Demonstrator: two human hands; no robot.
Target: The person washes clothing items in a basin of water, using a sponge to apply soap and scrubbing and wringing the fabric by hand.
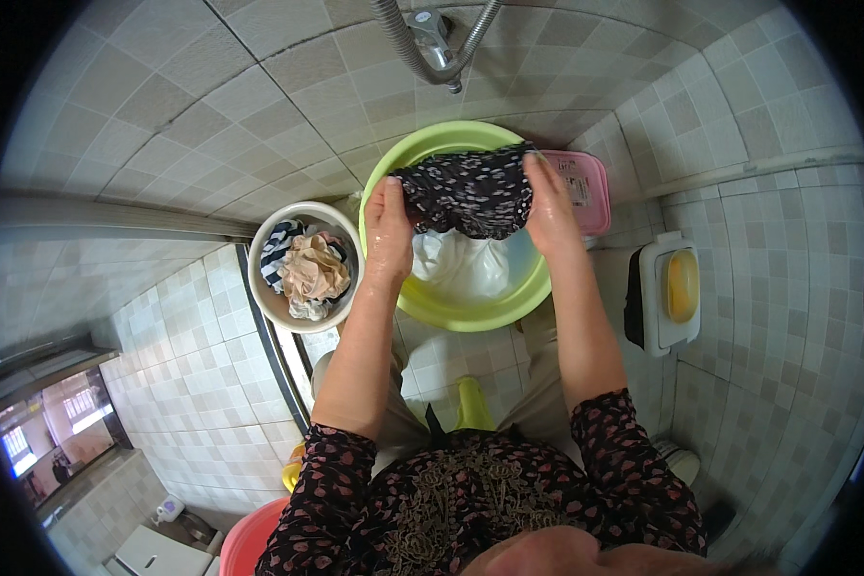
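Note:
A black cloth with a small white pattern (470, 197) is stretched between my hands above a lime-green basin (470, 319). My left hand (387, 226) grips its left end, thumb on top. At the other end my right hand (550, 204) pinches the upper right corner. The cloth sags a little in the middle; its garment type does not show. Below it, white fabric (461, 264) lies in cloudy water in the basin. Both wrists look wet.
A whitish basin (258, 288) of crumpled clothes (312, 269) stands to the left. Right of the green basin is a pink-lidded box (590, 192). A white holder with a yellow soap-like piece (681, 286) sits farther right. A metal hose (442, 67) hangs from the tiled wall.

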